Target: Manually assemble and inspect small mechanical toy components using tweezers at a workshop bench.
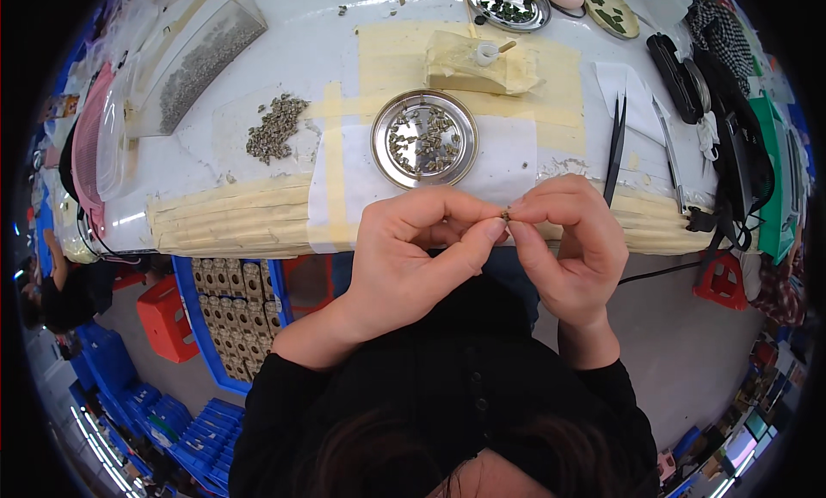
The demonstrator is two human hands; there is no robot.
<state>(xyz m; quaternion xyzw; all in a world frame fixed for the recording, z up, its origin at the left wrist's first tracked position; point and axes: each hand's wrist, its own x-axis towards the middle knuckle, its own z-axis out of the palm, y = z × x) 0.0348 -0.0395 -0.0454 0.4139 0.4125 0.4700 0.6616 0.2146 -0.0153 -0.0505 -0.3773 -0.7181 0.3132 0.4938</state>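
My left hand [430, 253] and my right hand [572, 244] meet over the table's front edge. Thumb and forefinger of each pinch one tiny brownish metallic part [505, 215] between them; it is too small to name. Just beyond my left hand sits a round steel dish [379, 145] holding many similar small parts [426, 141]. Farther left, a loose heap of small grey-brown parts [275, 129] lies on a clear sheet. Black tweezers [616, 149] rest to the right of my right hand.
Behind the dish stands a tape-wrapped block [482, 74] with a little white cup [486, 53]. A clear bin [215, 59] of small parts is at the left. Plates of dark green pieces [508, 7] lie at the back. Below, a blue crate [185, 296] and red stool [166, 320] stand left.
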